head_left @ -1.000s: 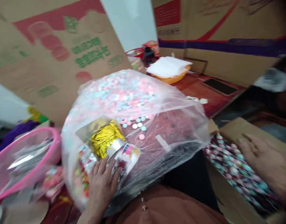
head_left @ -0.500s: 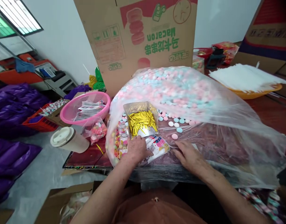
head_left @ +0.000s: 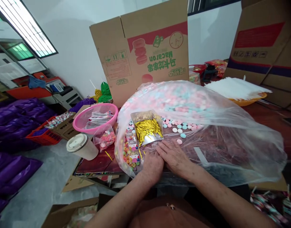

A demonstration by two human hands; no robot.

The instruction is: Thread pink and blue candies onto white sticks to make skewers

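Observation:
My left hand [head_left: 153, 166] is closed low over the table edge, its fingers curled under. What they hold, if anything, is hidden. My right hand [head_left: 177, 158] lies flat beside it, fingers stretched out and the tips touching the back of the left hand. Just beyond my hands is a silver tray [head_left: 150, 138] of gold twist ties [head_left: 147, 128]. Left of the tray are ring-shaped candies [head_left: 126, 155] with small printed packets [head_left: 134, 158]. A large clear plastic bag [head_left: 230, 139] holds many pink, blue and white candies [head_left: 173, 98]; several [head_left: 180, 126] lie loose near its mouth.
On the left stand a pink basket [head_left: 79, 126] of printed packets, a white lidded cup [head_left: 87, 148] and a small bag of pink candies [head_left: 106, 139]. A Macaron carton [head_left: 117, 41] rises behind. White sticks [head_left: 235, 90] fill an orange basket [head_left: 249, 100] on the right.
My right hand has moved left against my left hand, and the left has closed. The printed white packet that lay between them no longer shows. The camera view has tilted up.

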